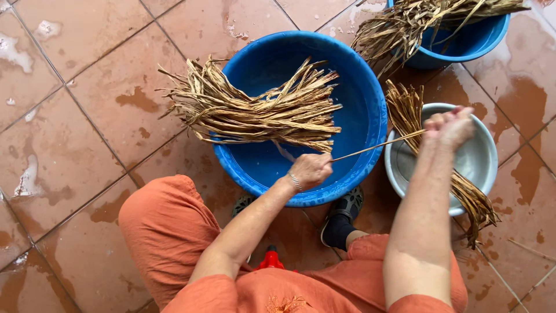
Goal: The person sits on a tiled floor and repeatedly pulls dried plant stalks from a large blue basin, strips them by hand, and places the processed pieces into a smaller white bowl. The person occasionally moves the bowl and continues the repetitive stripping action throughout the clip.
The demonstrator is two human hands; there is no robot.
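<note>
- Left hand (pixel 310 170) and right hand (pixel 449 126) are each pinching an end of a dry leaf strip (pixel 376 146), stretching it taut at centre right.
- The strip is looking light, stiff, brittle; gripping its ends suits it.
- A leaf bundle (pixel 255 110) is resting across the blue basin (pixel 370 104).

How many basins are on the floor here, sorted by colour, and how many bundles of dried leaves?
Blue basins: 2, the big one in the middle and one at the top edge.
Silver basin: 1.
Dried leaf bundles: 3, across the big basin, in the far basin, over the silver one.
Total: 6
</note>
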